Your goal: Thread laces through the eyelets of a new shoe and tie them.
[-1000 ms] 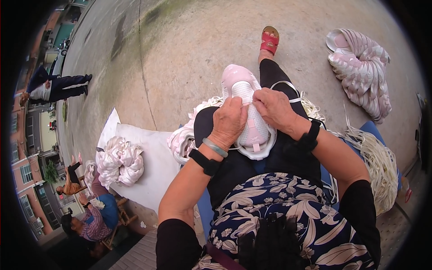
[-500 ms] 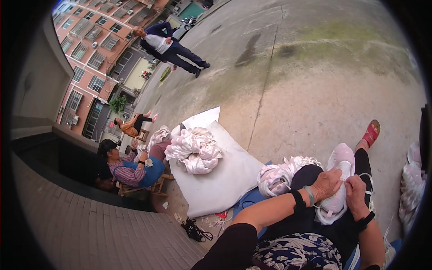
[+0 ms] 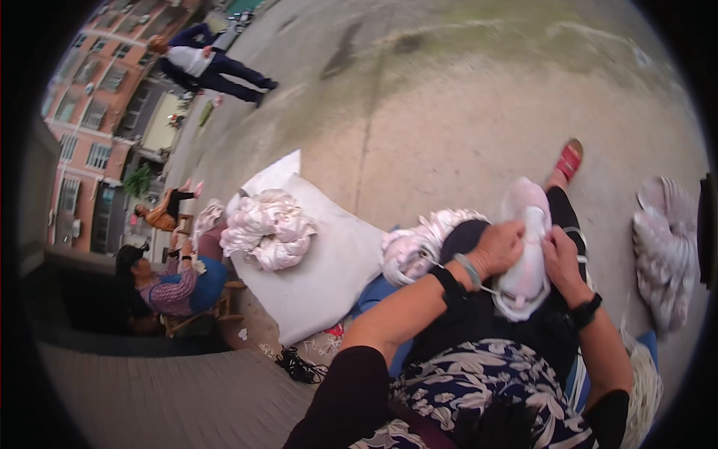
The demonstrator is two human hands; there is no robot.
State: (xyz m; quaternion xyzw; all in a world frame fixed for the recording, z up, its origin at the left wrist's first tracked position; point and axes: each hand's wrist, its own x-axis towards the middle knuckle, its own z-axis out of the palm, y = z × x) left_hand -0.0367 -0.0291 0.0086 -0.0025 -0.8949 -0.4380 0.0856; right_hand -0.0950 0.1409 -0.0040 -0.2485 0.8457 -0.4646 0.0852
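A pale pink and white shoe upper (image 3: 526, 198) lies lengthwise on my lap, toe pointing away from me. My left hand (image 3: 496, 251) is closed at its left side, the fingers pinched over the lacing area. On the opposite side, my right hand (image 3: 565, 262) is closed too, thumb and fingers pressed together. A thin pale shoelace (image 3: 532, 240) crosses the upper between the two hands; its ends seem to run into my fingers, which partly hide them. The heel opening faces my body.
Bundled pink-white uppers (image 3: 420, 243) sit left of my knee. Another bundle (image 3: 271, 228) rests on a white sack (image 3: 329, 258); a third bundle (image 3: 666, 254) is at right. Black laces (image 3: 299, 365) lie on the ground. A seated co-worker (image 3: 179, 280) and a standing person (image 3: 213, 63) are at left.
The view has turned, shifting the surroundings leftward. My hands have drawn slightly apart across the upper, and the shoelace between them now shows as a line.
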